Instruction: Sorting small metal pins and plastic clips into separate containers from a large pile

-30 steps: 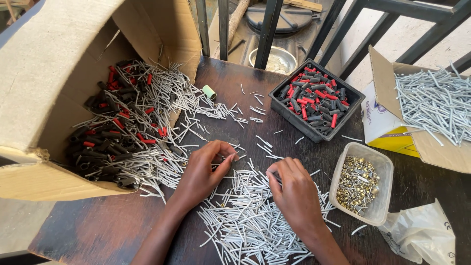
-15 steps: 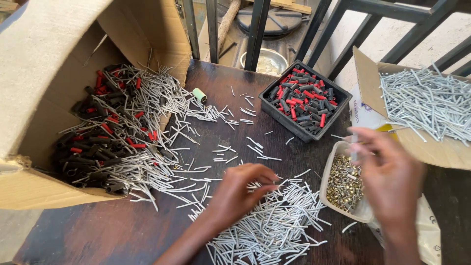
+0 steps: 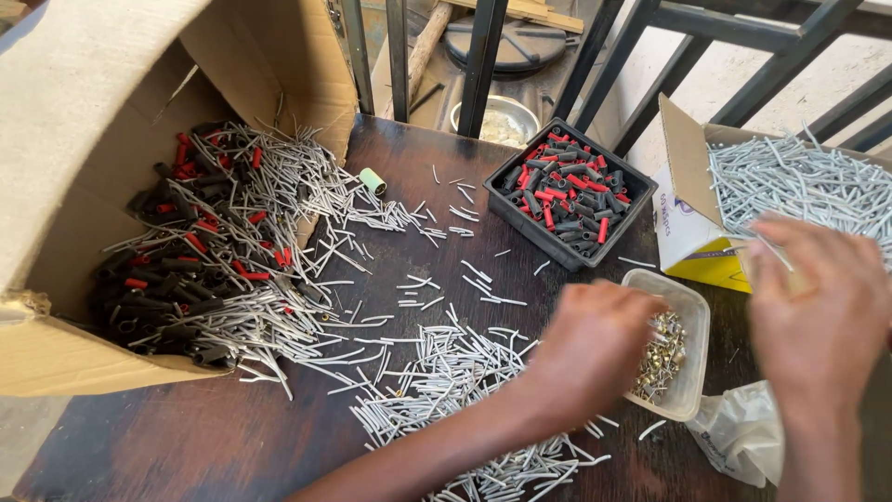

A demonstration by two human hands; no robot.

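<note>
Near front edge of the tabletop (image 3: 232, 437): loose heap of grey pins (image 3: 446, 381).
Left hand (image 3: 590, 349): fingers curled down at the clear tub (image 3: 692, 321) of small brass pieces (image 3: 662, 351); whether they pinch anything, cannot tell.
Right hand (image 3: 818, 311): raised over the right edge, pinching one grey pin (image 3: 769, 253).
Middle: black tray (image 3: 502, 200) of red and black sleeves.
Far left corner: big carton (image 3: 93, 167), tipped open.
</note>
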